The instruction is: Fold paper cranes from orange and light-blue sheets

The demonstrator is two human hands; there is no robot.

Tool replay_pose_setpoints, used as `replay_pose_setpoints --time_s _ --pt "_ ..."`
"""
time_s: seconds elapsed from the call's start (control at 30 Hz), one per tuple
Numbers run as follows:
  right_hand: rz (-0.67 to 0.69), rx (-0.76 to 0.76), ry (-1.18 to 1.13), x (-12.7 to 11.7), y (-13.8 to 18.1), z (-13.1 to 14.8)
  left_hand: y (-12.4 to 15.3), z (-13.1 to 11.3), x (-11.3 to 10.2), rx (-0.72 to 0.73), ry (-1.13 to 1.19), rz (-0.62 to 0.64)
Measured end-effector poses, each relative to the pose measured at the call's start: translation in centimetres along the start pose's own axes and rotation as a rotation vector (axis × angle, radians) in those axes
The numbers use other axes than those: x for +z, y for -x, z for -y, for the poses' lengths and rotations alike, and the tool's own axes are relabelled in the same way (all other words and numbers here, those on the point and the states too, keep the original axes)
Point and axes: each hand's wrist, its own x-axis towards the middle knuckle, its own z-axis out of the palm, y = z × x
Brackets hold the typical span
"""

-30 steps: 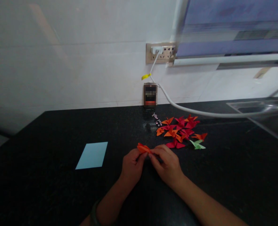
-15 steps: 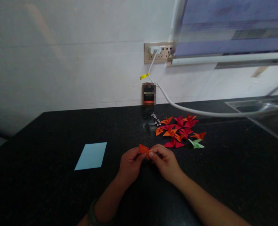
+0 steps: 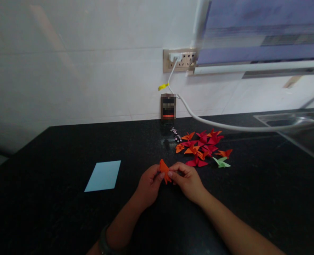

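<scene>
Both hands meet over the black countertop [image 3: 53,219], pinching a small folded orange paper piece [image 3: 164,170] between them. My left hand [image 3: 147,186] grips its left side with closed fingers. Curled fingers of my right hand [image 3: 187,180] pinch its right side. The orange piece stands almost upright between the fingertips. Just beyond my right hand lies a heap of several folded paper shapes [image 3: 201,148] in red and orange, with one pale green shape [image 3: 221,162] at its right edge.
A light blue paper sheet [image 3: 103,175] lies flat to the left of my hands. A small dark device [image 3: 168,107] leans on the white wall under a socket strip [image 3: 178,60]. A white cable [image 3: 226,126] runs right toward a steel sink [image 3: 290,118].
The orange paper piece has turned from lying sideways between the fingertips to standing nearly upright. Both hands stayed in about the same spot.
</scene>
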Motion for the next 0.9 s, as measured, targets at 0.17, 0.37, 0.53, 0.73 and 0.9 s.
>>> replay_pose_setpoints --time_s 0.17,0.37,0.53,0.73,0.9 --pt "0.051 -0.111 0.037 -0.2 0.0 0.3 -0.1 0.0 -0.2 0.036 0.034 0.041" --pt "0.098 -0.022 -0.165 -0.2 -0.1 0.8 -0.1 0.3 0.0 -0.129 0.349 0.139" --pt "0.093 0.187 -0.29 -0.2 -0.2 0.7 -0.2 0.1 0.3 -0.217 0.413 0.14" --pt "0.019 0.244 -0.36 -0.2 -0.3 0.5 -0.2 0.5 0.1 -0.2 0.228 0.091" --pt "-0.04 0.271 -0.295 0.0 -0.3 0.3 -0.1 1.2 0.3 -0.203 0.156 0.05"
